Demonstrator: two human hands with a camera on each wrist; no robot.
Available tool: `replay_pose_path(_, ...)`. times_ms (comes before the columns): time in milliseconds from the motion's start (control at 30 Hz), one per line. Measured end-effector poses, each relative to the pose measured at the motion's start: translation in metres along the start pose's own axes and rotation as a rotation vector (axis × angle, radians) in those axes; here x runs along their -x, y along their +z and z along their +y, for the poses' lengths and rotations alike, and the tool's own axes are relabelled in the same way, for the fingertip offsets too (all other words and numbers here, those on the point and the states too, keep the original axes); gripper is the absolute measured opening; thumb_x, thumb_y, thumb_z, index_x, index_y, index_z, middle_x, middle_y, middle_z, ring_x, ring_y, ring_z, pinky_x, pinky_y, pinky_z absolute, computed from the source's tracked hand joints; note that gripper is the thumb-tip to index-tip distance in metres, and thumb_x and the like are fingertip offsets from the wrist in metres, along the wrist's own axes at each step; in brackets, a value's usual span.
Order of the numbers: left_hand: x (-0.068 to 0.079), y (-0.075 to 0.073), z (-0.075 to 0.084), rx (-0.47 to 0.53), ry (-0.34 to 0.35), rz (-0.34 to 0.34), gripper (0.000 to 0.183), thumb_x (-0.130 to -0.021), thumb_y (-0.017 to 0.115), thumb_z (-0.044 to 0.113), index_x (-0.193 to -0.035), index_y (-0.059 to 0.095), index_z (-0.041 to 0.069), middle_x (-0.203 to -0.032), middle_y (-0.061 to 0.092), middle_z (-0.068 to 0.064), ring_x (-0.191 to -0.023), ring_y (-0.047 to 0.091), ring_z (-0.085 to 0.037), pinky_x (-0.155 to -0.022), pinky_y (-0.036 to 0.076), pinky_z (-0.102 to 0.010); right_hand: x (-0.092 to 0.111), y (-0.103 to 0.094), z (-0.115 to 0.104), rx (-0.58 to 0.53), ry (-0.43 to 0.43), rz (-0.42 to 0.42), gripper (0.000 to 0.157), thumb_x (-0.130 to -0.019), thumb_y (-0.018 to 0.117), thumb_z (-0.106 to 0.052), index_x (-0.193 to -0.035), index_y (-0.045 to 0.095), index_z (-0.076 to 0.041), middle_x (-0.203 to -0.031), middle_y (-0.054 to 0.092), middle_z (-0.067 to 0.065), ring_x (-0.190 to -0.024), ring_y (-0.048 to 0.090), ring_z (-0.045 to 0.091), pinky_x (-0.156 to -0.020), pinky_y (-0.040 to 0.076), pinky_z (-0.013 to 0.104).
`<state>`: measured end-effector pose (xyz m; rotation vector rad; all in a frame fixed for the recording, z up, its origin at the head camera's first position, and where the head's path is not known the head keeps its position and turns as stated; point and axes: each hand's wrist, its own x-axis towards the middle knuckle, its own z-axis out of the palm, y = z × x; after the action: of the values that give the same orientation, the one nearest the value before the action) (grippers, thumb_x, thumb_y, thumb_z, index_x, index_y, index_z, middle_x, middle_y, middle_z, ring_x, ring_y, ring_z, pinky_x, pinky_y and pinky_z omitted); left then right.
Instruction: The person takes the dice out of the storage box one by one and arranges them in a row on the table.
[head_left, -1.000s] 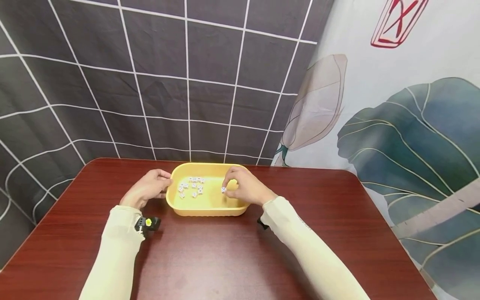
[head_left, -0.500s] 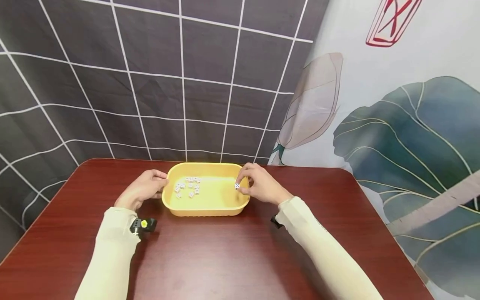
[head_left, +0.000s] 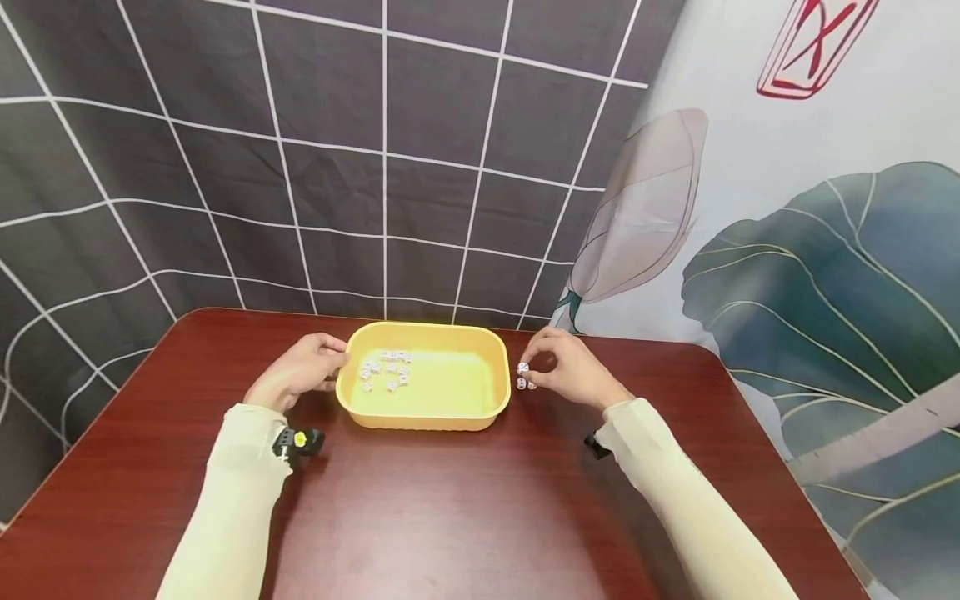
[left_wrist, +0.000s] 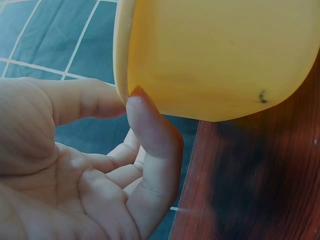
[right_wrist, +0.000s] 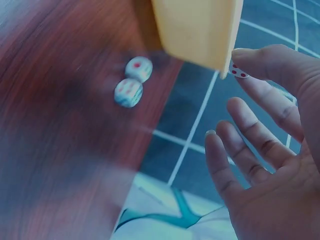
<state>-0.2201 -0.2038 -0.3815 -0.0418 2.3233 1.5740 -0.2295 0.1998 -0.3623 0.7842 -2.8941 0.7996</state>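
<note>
My left hand (head_left: 298,368) pinches the left rim of a yellow plastic basin (head_left: 423,422) between thumb and index finger; the left wrist view shows this grip on the rim (left_wrist: 121,50). Several white dice (head_left: 391,367) lie in the basin's left half. Just beyond the basin's right side, my right hand (head_left: 572,371) holds one die (head_left: 522,367) between thumb and index finger. Most of that die (right_wrist: 240,73) is covered by the thumb in the right wrist view, where the other fingers are spread. Two more dice, one nearer (right_wrist: 128,93) and one behind (right_wrist: 139,69), sit touching on the table below.
The basin stands near the back edge of a dark red wooden table (head_left: 450,500). Behind it hangs a grey curtain (head_left: 427,200) with white grid lines. A white cloth with leaf patterns (head_left: 825,275) hangs at the right.
My right hand has moved right with its die, from above the basin's inside, past the right rim, to over the table. The left hand has stayed at the basin's left rim.
</note>
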Motion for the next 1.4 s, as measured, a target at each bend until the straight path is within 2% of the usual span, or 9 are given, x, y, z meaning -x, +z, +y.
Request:
replay_pose_path(267, -0.001, 0.001, 0.000, -0.009, 0.006, -0.003, 0.043, -0.103, 0.050, 0.012, -0.137, 0.039, -0.013, -0.113, 0.061, -0.017, -0.087, 0.061, -0.011, -0.073, 0.058, -0.023, 0.012, -0.003, 0.023, 0.012, 0.039, -0.001, 0.012, -0.082, 0.082, -0.008, -0.091, 0.077, -0.015, -0.102, 0.066, 0.003, -0.104, 0.060, 0.025, -0.093, 0.051, 0.045)
replay_pose_path(633, -0.001, 0.002, -0.003, -0.009, -0.001, -0.004, 0.042, -0.104, 0.050, 0.012, -0.137, 0.040, -0.012, -0.115, 0.061, -0.018, -0.088, 0.062, -0.013, -0.075, 0.058, -0.023, 0.016, 0.007, 0.048, 0.038, 0.093, -0.039, 0.010, -0.084, 0.079, -0.008, -0.092, 0.077, -0.014, -0.104, 0.068, 0.004, -0.106, 0.060, 0.026, -0.095, 0.049, 0.046)
replay_pose_path(1000, -0.001, 0.002, 0.000, -0.003, 0.005, -0.009, 0.043, -0.104, 0.050, 0.012, -0.137, 0.039, -0.012, -0.118, 0.060, -0.021, -0.090, 0.062, -0.014, -0.075, 0.059, -0.024, 0.013, 0.016, 0.057, 0.038, 0.161, -0.068, 0.012, -0.083, 0.081, -0.008, -0.093, 0.076, -0.012, -0.105, 0.068, 0.006, -0.101, 0.060, 0.024, -0.094, 0.049, 0.043)
replay_pose_path(1233, -0.002, 0.002, 0.000, -0.008, -0.002, -0.009, 0.043, -0.104, 0.050, 0.013, -0.138, 0.038, -0.012, -0.119, 0.059, -0.021, -0.092, 0.062, -0.016, -0.076, 0.059, -0.024, 0.014, 0.020, 0.058, 0.057, 0.124, -0.064, 0.011, -0.082, 0.081, -0.005, -0.091, 0.076, -0.009, -0.099, 0.068, 0.006, -0.095, 0.058, 0.022, -0.087, 0.049, 0.039)
replay_pose_path(1400, -0.002, 0.002, -0.001, -0.006, -0.002, -0.008, 0.043, -0.104, 0.049, 0.012, -0.138, 0.038, -0.012, -0.120, 0.059, -0.022, -0.092, 0.062, -0.015, -0.076, 0.059, -0.024, 0.014, 0.018, 0.056, 0.057, 0.140, -0.070, 0.013, -0.082, 0.082, -0.006, -0.093, 0.077, -0.009, -0.102, 0.068, 0.007, -0.097, 0.057, 0.023, -0.089, 0.049, 0.040)
